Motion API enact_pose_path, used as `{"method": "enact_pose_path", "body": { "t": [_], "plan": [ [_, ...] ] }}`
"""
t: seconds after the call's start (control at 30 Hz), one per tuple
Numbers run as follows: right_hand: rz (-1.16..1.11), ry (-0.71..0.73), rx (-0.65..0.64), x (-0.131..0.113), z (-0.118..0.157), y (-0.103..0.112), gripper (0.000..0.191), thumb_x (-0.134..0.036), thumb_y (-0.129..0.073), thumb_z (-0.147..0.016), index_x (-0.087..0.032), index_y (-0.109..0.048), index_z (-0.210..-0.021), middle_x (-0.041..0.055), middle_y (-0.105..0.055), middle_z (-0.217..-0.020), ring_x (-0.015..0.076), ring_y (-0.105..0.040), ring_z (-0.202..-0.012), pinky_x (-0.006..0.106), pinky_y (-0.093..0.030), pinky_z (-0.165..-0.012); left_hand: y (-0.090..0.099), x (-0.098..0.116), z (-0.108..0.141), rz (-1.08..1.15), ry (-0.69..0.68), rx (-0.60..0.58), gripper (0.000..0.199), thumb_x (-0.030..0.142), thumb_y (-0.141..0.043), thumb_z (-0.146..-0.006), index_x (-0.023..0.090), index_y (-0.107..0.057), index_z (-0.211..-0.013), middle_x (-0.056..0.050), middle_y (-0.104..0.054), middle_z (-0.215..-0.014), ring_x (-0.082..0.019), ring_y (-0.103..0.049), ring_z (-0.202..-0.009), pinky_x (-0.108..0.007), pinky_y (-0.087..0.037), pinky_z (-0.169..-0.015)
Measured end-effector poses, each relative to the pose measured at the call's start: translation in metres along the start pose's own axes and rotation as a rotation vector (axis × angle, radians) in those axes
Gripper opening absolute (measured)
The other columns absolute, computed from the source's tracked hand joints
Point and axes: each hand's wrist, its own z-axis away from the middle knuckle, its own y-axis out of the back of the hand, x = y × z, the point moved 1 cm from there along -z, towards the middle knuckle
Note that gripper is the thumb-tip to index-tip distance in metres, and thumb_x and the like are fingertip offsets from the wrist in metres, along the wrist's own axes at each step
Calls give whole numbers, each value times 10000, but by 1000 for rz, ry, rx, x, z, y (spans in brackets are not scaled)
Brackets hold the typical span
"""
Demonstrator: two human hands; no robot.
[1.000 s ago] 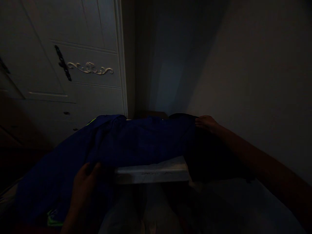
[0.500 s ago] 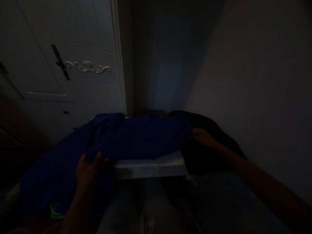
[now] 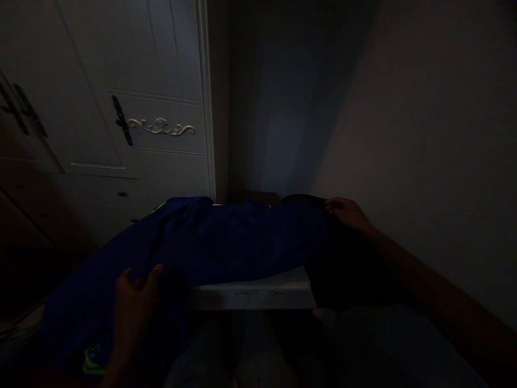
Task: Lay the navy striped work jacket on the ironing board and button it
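Observation:
A dark blue garment (image 3: 238, 242) with bright green trim lies spread across a white tabletop (image 3: 254, 293), and its left part hangs down over the side. My left hand (image 3: 135, 302) is in front of the hanging part, thumb and fingers apart, holding nothing. At the garment's far right end, my right hand (image 3: 350, 213) has its fingers pinched on the cloth at the upper corner; darkness hides the exact grip. Black cloth-like material (image 3: 355, 269) lies under and beside my right hand, draping off the right of the table.
A pale wardrobe (image 3: 169, 167) with dark handles and a scrolled ornament stands at the back left. A plain wall (image 3: 436, 161) rises on the right. My legs show dimly below the table's front edge. The whole scene is very dark.
My left hand has let go of the garment's front fold and opened, moving slightly down and left. The right hand has shifted a little up and right. The view has tilted slightly.

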Motion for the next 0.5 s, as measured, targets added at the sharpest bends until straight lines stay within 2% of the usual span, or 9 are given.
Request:
{"method": "enact_pose_path", "body": {
  "t": [0.03, 0.1, 0.17, 0.23, 0.33, 0.43, 0.5],
  "plan": [
    [4, 38, -8, -16, -2, -7, 346, -163, -533, -779, -189, -690, -1086, 86, -727, -1065, 212, -675, -962, 350, -512, -900, 2, 7, 1, -127, -112, 53, 914, 583, -671, -697, 117, -394, -1433, -148, -658, -1000, -323, -667, -762, -444, -561, -604],
    [40, 149, -107, -53, -6, -27, 344, -199, -524, -841, -215, -678, -1148, 72, -700, -1169, 218, -645, -1066, 357, -472, -984, -1, 25, 3, -344, -324, 141, 859, 582, -589, -774, 99, -368, -1449, -226, -586, -1227, -405, -616, -1058, -518, -541, -816],
    [108, 282, -236, -89, -13, -55, 384, -222, -521, -879, -213, -633, -1246, 71, -646, -1285, 231, -601, -1164, 361, -430, -1041, -12, 47, 4, -474, -551, 173, 706, 543, -492, -856, 82, -451, -1389, -250, -546, -1301, -418, -549, -1185, -533, -498, -913],
    [241, 377, -338, -119, -25, -88, 423, -251, -522, -906, -192, -579, -1321, 85, -592, -1362, 239, -550, -1239, 351, -393, -1076, -34, 65, 2, -554, -744, 80, 572, 496, -441, -903, 89, -553, -1289, -230, -571, -1295, -382, -533, -1226, -503, -476, -964],
    [456, 387, -483, -142, -48, -138, 421, -228, -493, -933, -179, -550, -1347, 110, -561, -1395, 241, -523, -1276, 335, -392, -1066, -76, 75, -2, -662, -940, -197, 513, 460, -434, -933, 103, -588, -1268, -196, -563, -1363, -332, -429, -1355, -470, -411, -1062],
    [549, 311, -551, -143, -69, -177, 390, -240, -576, -893, -133, -610, -1267, 175, -607, -1317, 296, -588, -1194, 377, -461, -978, -111, 62, -5, -800, -965, -406, 611, 501, -430, -936, 85, -509, -1378, -196, -441, -1489, -349, -287, -1443, -519, -315, -1129],
    [595, 254, -578, -136, -79, -193, 412, -298, -641, -864, -93, -632, -1221, 219, -630, -1260, 322, -625, -1132, 386, -499, -906, -124, 46, -7, -861, -940, -437, 668, 547, -404, -936, 77, -486, -1404, -202, -402, -1511, -363, -278, -1443, -548, -277, -1143]
  ]
}}
